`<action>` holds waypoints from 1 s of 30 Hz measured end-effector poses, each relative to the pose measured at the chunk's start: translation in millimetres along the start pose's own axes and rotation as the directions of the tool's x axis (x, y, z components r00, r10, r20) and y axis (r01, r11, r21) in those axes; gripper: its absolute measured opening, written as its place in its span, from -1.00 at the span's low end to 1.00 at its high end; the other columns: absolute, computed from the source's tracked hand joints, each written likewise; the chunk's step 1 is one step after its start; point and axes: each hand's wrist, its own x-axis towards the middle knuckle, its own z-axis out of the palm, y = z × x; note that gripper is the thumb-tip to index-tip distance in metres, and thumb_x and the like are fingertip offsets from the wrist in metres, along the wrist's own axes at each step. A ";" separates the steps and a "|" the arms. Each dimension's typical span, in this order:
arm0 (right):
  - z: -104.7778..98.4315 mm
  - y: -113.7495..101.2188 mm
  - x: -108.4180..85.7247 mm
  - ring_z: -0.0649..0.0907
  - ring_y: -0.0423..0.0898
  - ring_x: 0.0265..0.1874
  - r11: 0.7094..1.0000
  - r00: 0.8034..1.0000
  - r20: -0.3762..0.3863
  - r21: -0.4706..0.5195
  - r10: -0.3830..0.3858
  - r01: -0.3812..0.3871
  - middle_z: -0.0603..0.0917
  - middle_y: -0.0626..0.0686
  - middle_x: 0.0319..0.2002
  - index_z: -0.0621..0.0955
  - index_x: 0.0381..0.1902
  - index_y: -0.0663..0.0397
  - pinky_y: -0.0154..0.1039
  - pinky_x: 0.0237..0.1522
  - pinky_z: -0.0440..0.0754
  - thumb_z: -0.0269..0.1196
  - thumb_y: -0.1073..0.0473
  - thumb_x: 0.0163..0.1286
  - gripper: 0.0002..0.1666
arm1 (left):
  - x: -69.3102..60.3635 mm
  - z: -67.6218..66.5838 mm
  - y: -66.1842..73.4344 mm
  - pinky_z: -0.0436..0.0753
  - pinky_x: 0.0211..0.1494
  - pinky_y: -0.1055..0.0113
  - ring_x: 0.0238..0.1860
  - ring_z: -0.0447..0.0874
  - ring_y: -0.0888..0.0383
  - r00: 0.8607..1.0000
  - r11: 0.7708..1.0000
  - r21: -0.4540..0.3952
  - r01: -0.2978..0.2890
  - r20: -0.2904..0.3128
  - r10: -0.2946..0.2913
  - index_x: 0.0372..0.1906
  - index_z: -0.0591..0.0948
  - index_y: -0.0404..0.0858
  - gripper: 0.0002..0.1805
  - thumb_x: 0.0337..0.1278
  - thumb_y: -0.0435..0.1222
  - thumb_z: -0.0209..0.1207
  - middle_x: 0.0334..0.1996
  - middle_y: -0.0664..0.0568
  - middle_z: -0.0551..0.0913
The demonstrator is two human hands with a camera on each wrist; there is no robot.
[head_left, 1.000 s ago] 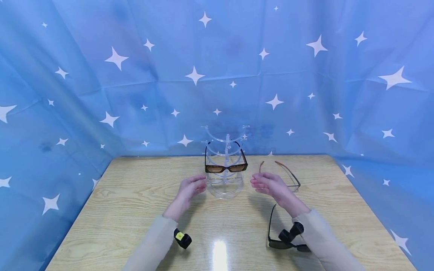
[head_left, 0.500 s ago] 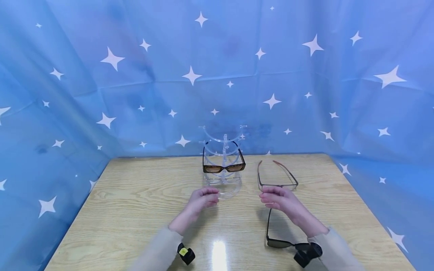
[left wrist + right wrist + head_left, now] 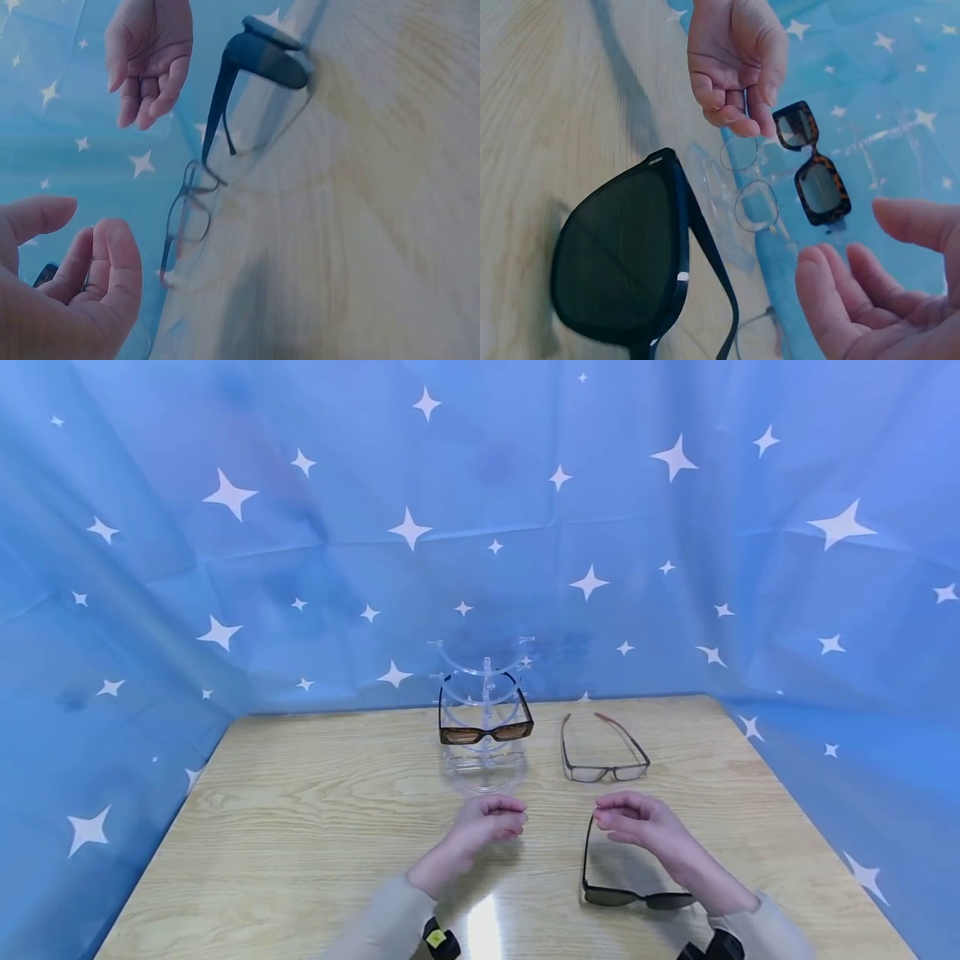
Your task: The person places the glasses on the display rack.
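My left hand (image 3: 480, 831) hovers over the table in front of the clear display stand (image 3: 487, 689), its fingers loosely bent and holding nothing. To its right, my right hand (image 3: 648, 831) is above the black sunglasses (image 3: 611, 897), also holding nothing; its forearm hides part of their right side. Behind it, dark-framed eyeglasses (image 3: 574, 768) with reddish-brown temple tips lie with temples pointing away. Tortoiseshell sunglasses (image 3: 450, 736) rest on the stand. Lower on the stand, thin wire-rimmed glasses (image 3: 757, 206) show in the right wrist view. Both palms face inward in the wrist views.
The wooden table (image 3: 300, 827) ends at a blue curtain (image 3: 337, 585) with white stars, behind the stand and along both sides. The stand's upper arms (image 3: 480, 671) carry no glasses. A bright reflection lies near the front.
Both hands have drawn back from the stand toward the front and right. The eyeglasses behind the right hand have come into full view. The glasses and stand keep their places; the head view has shifted slightly.
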 end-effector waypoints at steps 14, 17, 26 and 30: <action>-18.0 16.1 -20.4 0.64 -0.21 -0.16 0.999 0.991 -0.129 0.029 0.021 -0.017 0.65 -0.03 -0.17 0.46 0.04 0.40 -0.28 -0.09 0.64 0.19 0.26 0.32 -0.61 | 5.4 39.8 -20.6 0.70 -0.22 0.22 -0.50 0.58 0.24 0.998 0.998 -0.004 0.061 0.005 -0.061 -0.15 0.57 -0.59 -0.71 -0.06 -0.53 0.19 -0.48 0.09 0.64; -22.8 22.0 -24.6 0.65 -0.21 -0.20 1.000 0.985 -0.172 0.009 0.029 -0.028 0.66 -0.08 -0.22 0.48 0.01 0.41 -0.28 -0.13 0.65 0.19 0.29 0.31 -0.64 | 6.2 46.8 -24.4 0.70 -0.22 0.20 -0.51 0.58 0.23 0.997 0.997 -0.013 0.071 0.015 -0.071 -0.15 0.56 -0.59 -0.71 -0.06 -0.53 0.19 -0.48 0.06 0.64; -42.2 38.7 -37.5 0.65 -0.26 -0.30 0.993 0.950 -0.311 -0.111 0.015 -0.052 0.66 -0.15 -0.31 0.49 0.01 0.48 -0.28 -0.24 0.67 0.20 0.30 0.31 -0.62 | 6.7 58.3 -31.7 0.70 -0.23 0.22 -0.48 0.58 0.21 0.996 0.997 0.018 0.079 0.031 -0.080 -0.17 0.57 -0.59 -0.73 -0.06 -0.54 0.19 -0.39 -0.10 0.67; -48.6 45.8 -41.5 0.65 -0.27 -0.33 0.991 0.938 -0.346 -0.127 0.003 -0.050 0.67 -0.16 -0.34 0.51 -0.02 0.46 -0.31 -0.29 0.67 0.19 0.33 0.31 -0.67 | 4.6 63.7 -32.2 0.70 -0.27 0.22 -0.48 0.60 0.19 0.996 0.996 0.047 0.071 0.049 -0.074 -0.19 0.58 -0.59 -0.74 -0.08 -0.56 0.20 -0.39 -0.15 0.68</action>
